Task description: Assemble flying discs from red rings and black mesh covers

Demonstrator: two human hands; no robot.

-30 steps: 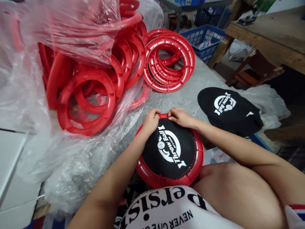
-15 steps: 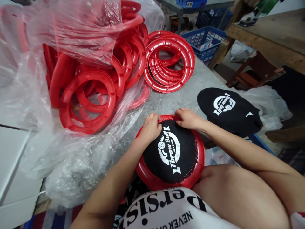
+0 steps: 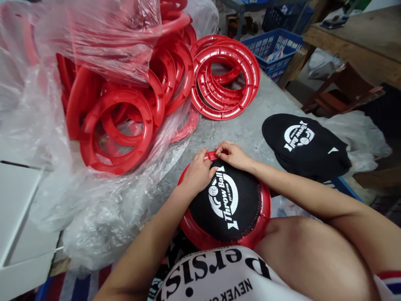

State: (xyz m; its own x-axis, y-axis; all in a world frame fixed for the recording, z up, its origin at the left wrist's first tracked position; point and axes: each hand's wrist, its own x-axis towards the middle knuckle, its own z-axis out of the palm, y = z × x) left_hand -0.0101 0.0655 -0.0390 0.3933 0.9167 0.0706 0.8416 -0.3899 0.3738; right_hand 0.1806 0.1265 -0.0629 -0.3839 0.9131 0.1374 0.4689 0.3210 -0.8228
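A red plastic ring (image 3: 200,234) rests against my lap at the table's near edge, covered by a black mesh cloth (image 3: 225,205) printed "Throw Ball". My left hand (image 3: 198,173) presses on the cloth's far left edge with its fingers curled at the ring's rim. My right hand (image 3: 232,154) pinches the cloth's edge at the top of the ring, right beside the left hand.
A pile of red rings (image 3: 119,113) lies in a clear plastic bag (image 3: 94,200) on the left. More stacked red rings (image 3: 225,79) sit on the grey table (image 3: 250,125). A stack of black printed cloths (image 3: 305,144) lies at right. Blue baskets (image 3: 272,46) and a wooden bench (image 3: 360,46) stand behind.
Both hands have worked along the ring's top edge; the right hand moved left toward the left hand. The printed cloth has turned slightly on the ring.
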